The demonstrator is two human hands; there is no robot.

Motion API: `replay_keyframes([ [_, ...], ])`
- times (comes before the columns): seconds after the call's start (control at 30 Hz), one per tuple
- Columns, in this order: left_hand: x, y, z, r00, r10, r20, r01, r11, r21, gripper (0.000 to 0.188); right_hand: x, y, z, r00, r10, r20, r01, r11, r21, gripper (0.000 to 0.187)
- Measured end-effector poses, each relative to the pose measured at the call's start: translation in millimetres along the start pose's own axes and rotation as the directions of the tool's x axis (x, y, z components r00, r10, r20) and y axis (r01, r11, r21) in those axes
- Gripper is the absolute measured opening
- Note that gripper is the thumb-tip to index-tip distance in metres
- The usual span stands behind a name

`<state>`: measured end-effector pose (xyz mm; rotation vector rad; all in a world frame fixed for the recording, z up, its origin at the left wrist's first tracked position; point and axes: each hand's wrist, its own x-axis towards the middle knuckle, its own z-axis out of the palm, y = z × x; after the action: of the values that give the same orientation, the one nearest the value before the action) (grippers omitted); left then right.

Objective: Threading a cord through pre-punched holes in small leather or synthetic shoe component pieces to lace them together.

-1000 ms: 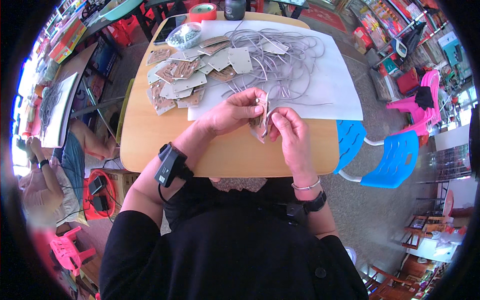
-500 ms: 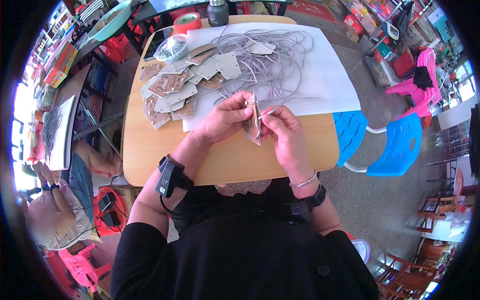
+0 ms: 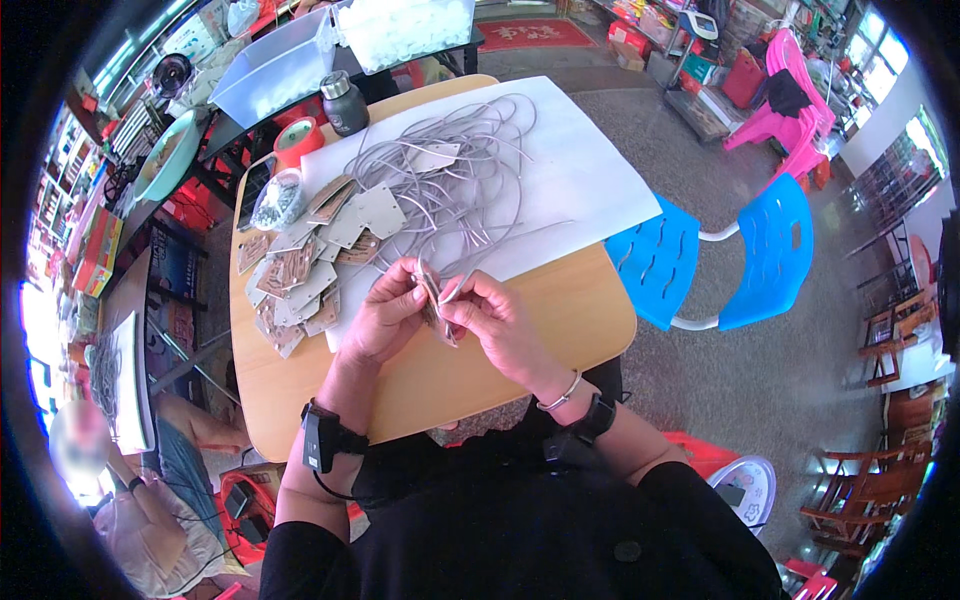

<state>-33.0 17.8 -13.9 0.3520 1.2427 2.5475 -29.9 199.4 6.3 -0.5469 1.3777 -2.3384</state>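
My left hand (image 3: 388, 320) pinches a small flat plate (image 3: 434, 306) with a brown patterned face, tilted on edge above the near part of the table. Fingers and thumb of my right hand (image 3: 496, 324) close on a thin grey cable (image 3: 452, 294) right beside that plate. Whether the cable passes through the plate is hidden by my fingers. Beyond my left hand lies a heap of similar plates (image 3: 376, 212), some with the pale side up, others with the brown side up. A tangle of grey cables (image 3: 470, 150) spreads behind both hands on a white sheet (image 3: 570, 150).
At the table's far left stand a clear bag of small metallic pieces (image 3: 278, 202), a red tape roll (image 3: 298, 142) and a dark flask (image 3: 345, 106). A blue chair (image 3: 765, 260) is at the right. Another person (image 3: 150, 525) sits at the left.
My view has tilted up and turned, so the table sits lower and further left and plastic bins show behind it. Both hands keep their grip on the plate and cable.
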Motion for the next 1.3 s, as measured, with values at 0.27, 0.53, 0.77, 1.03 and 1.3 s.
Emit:
replay_keyframes([
  [0.27, -1.9, 3.4, -1.7, 0.999, -0.012, 0.032, 0.011, 1.000, 0.022, 0.023, -2.2, 4.7, 5.6, 0.999, 0.036, 0.013, -0.037, 0.996, 0.087, 0.005],
  [0.53, 0.5, 0.5, 1.7, 1.000, -0.009, -0.022, 0.008, 0.998, -0.067, 0.019, -2.7, -0.2, 5.6, 0.992, 0.124, -0.020, -0.125, 0.992, -0.020, 0.008],
  [0.77, -0.2, 1.6, 2.2, 1.000, 0.003, 0.004, -0.003, 0.999, -0.054, 0.017, -2.1, 2.1, 5.4, 0.991, 0.116, -0.073, -0.119, 0.992, -0.045, 0.008],
  [1.03, -0.9, 1.6, -0.8, 0.996, -0.060, 0.063, 0.074, 0.968, -0.238, 0.020, -2.0, -0.3, 10.6, 0.992, 0.128, -0.004, -0.128, 0.990, -0.050, 0.009],
  [1.3, 1.5, 2.9, 2.2, 0.999, -0.048, 0.005, 0.048, 0.976, -0.213, 0.017, -1.0, 2.1, 13.6, 0.989, 0.132, -0.061, -0.141, 0.975, -0.175, 0.010],
])
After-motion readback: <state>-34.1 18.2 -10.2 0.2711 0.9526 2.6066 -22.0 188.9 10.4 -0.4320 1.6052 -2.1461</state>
